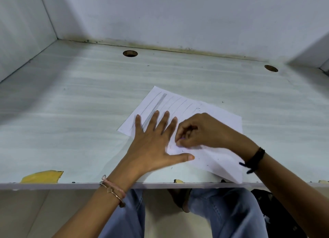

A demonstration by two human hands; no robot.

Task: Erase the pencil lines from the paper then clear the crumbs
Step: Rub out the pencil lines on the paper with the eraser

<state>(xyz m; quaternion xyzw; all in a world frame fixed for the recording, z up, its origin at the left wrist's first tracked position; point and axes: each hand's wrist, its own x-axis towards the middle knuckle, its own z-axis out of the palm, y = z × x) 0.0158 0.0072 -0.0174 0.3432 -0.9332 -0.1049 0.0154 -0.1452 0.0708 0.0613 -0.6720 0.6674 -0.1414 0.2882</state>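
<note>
The paper (179, 104) lay flat on the pale counter (71, 104), turned at a slant, with one corner sticking out past the front edge. Grey pencil lines (161, 102) ran across its far part. The left hand (153, 141) was open and flat, fingers spread, pressing the paper down. The right hand (199, 131) was curled tight just beside it, fingertips pinched together against the sheet. What they pinched was too blurry to tell. A few tiny dark crumbs (207, 165) dotted the near part of the paper.
</note>
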